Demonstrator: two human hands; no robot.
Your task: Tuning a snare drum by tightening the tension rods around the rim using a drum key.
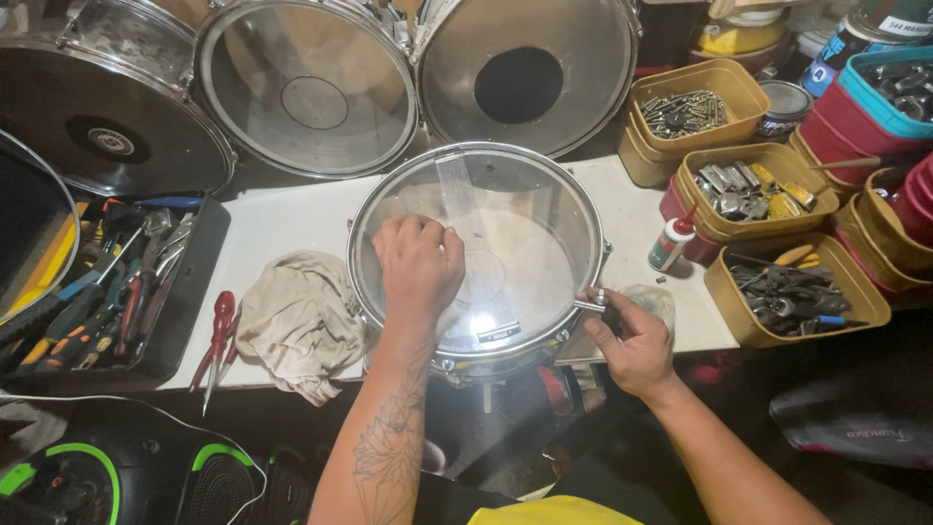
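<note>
White workbench (282,228), cluttered all round. Nearest us, the right hand (632,340) pinches a small metal drum key (593,304) at the snare drum's (481,258) right rim, its shaft pointing left into the hoop. Its tip is hidden by fingers. The left hand (420,264) presses knuckles-bent on the clear drumhead. Beyond, three larger drums (311,83) lean, cut off at top.

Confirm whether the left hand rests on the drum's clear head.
Yes: the left hand lies palm down on the clear head of the snare drum.

Clear-skinned chrome drum (505,243) — beige rag (296,316), red screwdriver (220,335) — mustard-yellow bins (724,83).
</note>
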